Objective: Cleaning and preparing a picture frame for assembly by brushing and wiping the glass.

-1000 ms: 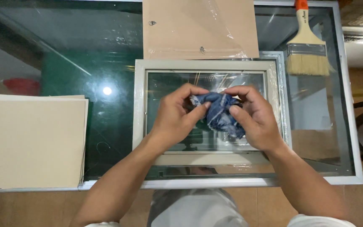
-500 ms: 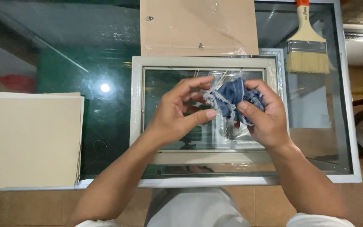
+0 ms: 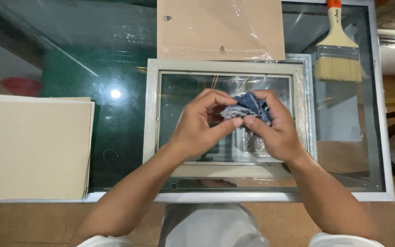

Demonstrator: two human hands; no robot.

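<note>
Both hands, left hand [image 3: 202, 126] and right hand [image 3: 275, 130], have fingers pinched around a crumpled blue denim rag [image 3: 248, 106], bunching it into a pad right above the pale grey rectangular picture frame [image 3: 152, 110] lying flat on the glass table [image 3: 69, 55].

Crumpled blue cloth [image 3: 248, 107] mostly hidden inside both hands; orange-handled paintbrush [image 3: 338, 50] and brown backing board [image 3: 197, 27] cropped at top edge.

Both hands, left hand [image 3: 202, 123] and right hand [image 3: 275, 130], bunch a blue cloth [image 3: 248, 106] above a picture frame [image 3: 152, 110]; a paintbrush [image 3: 338, 55] lies beyond the right.
</note>
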